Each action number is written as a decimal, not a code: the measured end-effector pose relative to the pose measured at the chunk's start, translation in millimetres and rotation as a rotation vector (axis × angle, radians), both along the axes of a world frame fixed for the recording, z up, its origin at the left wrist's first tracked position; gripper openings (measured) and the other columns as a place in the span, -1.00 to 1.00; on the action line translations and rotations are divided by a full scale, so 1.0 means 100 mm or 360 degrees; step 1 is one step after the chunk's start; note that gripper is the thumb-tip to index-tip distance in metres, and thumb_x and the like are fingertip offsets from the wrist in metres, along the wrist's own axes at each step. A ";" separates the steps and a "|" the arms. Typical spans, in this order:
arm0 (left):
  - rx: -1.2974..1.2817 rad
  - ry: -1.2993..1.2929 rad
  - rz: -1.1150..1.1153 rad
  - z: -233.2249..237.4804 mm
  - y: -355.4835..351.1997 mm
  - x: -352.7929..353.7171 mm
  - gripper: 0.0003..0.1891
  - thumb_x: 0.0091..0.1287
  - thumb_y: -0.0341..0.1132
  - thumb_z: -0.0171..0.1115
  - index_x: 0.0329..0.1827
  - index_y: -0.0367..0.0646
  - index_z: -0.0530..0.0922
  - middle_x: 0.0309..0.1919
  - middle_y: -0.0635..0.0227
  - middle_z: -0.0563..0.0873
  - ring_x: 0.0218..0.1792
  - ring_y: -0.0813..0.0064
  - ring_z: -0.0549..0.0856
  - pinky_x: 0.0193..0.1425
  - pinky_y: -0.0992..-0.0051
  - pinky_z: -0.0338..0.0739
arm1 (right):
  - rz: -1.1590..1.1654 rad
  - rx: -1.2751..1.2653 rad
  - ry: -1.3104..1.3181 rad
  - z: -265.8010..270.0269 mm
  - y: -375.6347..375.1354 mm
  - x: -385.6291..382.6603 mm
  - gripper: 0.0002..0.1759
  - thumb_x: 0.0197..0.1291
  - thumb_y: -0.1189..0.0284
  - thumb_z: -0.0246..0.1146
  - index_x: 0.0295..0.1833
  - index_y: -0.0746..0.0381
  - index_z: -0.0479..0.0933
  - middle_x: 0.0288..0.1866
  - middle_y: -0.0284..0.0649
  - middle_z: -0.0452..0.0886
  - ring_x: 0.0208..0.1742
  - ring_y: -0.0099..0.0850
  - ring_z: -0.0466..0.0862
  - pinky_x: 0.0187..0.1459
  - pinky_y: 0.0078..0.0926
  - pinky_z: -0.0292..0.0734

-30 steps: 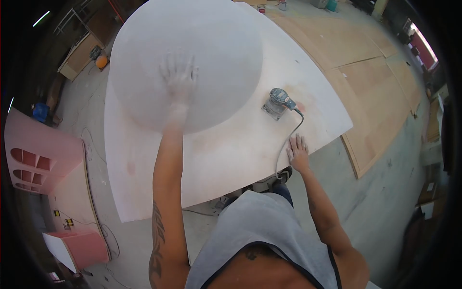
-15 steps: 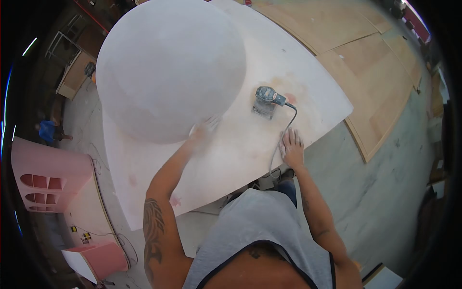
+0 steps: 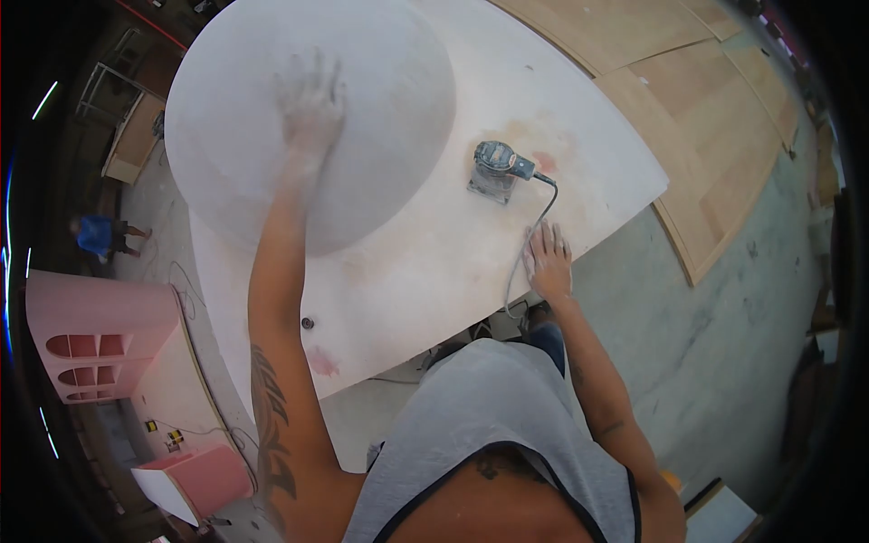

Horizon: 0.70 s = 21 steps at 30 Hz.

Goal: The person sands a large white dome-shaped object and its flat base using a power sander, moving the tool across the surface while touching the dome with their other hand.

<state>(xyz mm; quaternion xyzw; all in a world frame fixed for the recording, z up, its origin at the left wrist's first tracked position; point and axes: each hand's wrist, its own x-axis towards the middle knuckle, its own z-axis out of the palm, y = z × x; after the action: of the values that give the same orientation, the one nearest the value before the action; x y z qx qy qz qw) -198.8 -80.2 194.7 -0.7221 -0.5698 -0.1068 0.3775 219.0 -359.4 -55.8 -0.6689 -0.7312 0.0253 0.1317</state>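
Our left hand (image 3: 312, 107) has moved from the near rim of the pale grey, round, domed-looking form (image 3: 385, 136) to its farther part; the broad, white, dust-stained board (image 3: 416, 294) bears that form on its left side; our left fingers, somewhat blurred, spread apart over the form; the blue-grey, square-based power sander (image 3: 495, 165) stands unheld on the board, its thin grey cord (image 3: 556, 192) running just beside our right hand (image 3: 549, 261), which lies flat near the edge, fingers slightly apart; we judge it best to keep the left palm flat, press lightly and evenly, follow the curve, and steady ourselves with the right.
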 end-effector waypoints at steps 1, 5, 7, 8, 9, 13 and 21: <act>-0.0186 0.0094 -0.0113 -0.22 -0.19 0.20 -0.35 0.69 0.02 0.07 0.82 0.27 0.31 0.83 0.29 0.26 0.82 0.03 0.17 0.84 -0.30 -0.10 | 0.0010 -0.0002 -0.0013 0.00 0.00 0.03 -0.34 0.59 0.14 0.21 0.68 0.14 0.39 0.84 0.00 0.23 0.80 0.14 0.23 0.70 0.19 0.17; -0.0705 0.0489 -0.0529 -1.46 -0.87 0.20 -0.29 0.57 -0.22 0.06 0.80 -0.11 0.29 0.84 0.23 0.23 0.83 0.10 0.15 0.89 -0.06 -0.03 | -0.0010 -0.0039 0.0028 0.02 0.03 0.02 -0.32 0.59 0.13 0.22 0.69 0.14 0.37 0.83 0.00 0.24 0.80 0.15 0.23 0.69 0.21 0.18; -0.0915 0.0748 -0.0565 -1.78 -1.24 0.03 -0.24 0.50 -0.28 0.08 0.81 -0.11 0.26 0.85 0.25 0.21 0.84 0.15 0.16 0.90 0.06 0.01 | 0.0014 -0.0057 0.0019 0.00 0.02 0.06 -0.31 0.60 0.12 0.20 0.71 0.15 0.35 0.84 0.00 0.21 0.82 0.13 0.20 0.69 0.23 0.17; -0.0970 0.0909 -0.0556 -1.84 -1.41 -0.08 -0.21 0.47 -0.29 0.11 0.82 -0.07 0.25 0.85 0.26 0.21 0.83 0.17 0.17 0.90 0.10 0.02 | 0.0036 -0.0092 0.0010 -0.01 0.02 0.08 -0.30 0.62 0.11 0.18 0.72 0.15 0.33 0.85 0.00 0.19 0.83 0.12 0.17 0.70 0.24 0.15; -0.0960 0.0908 -0.0557 -1.90 -1.54 -0.24 -0.21 0.47 -0.29 0.11 0.82 -0.07 0.25 0.85 0.26 0.21 0.83 0.17 0.17 0.90 0.10 0.02 | 0.0034 -0.0083 0.0007 -0.02 0.04 0.09 -0.30 0.62 0.11 0.18 0.72 0.15 0.33 0.85 0.00 0.19 0.83 0.12 0.17 0.70 0.24 0.15; -0.1147 0.0300 -0.0499 -1.81 -1.90 -1.02 -0.21 0.51 -0.15 0.23 0.83 0.16 0.27 0.83 0.33 0.27 0.81 0.15 0.22 0.87 0.03 0.06 | 0.0031 -0.0078 0.0013 0.01 -0.02 0.07 -0.30 0.61 0.13 0.18 0.72 0.15 0.33 0.84 0.00 0.21 0.83 0.13 0.17 0.72 0.22 0.11; -0.0238 -0.0257 -0.0259 -0.69 -1.36 -1.28 -0.13 0.42 0.32 0.41 0.76 0.30 0.42 0.82 0.31 0.27 0.82 0.01 0.16 0.83 -0.25 -0.06 | 0.0016 -0.0052 -0.0031 -0.07 0.03 0.04 -0.28 0.59 0.15 0.18 0.75 0.16 0.31 0.83 0.01 0.24 0.83 0.14 0.18 0.74 0.20 0.05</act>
<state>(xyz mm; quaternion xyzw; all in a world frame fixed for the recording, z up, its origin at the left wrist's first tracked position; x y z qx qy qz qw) -327.1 -215.8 126.0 -0.7810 -0.5444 -0.1520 0.2656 223.4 -356.5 -63.2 -0.6676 -0.7351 0.0315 0.1136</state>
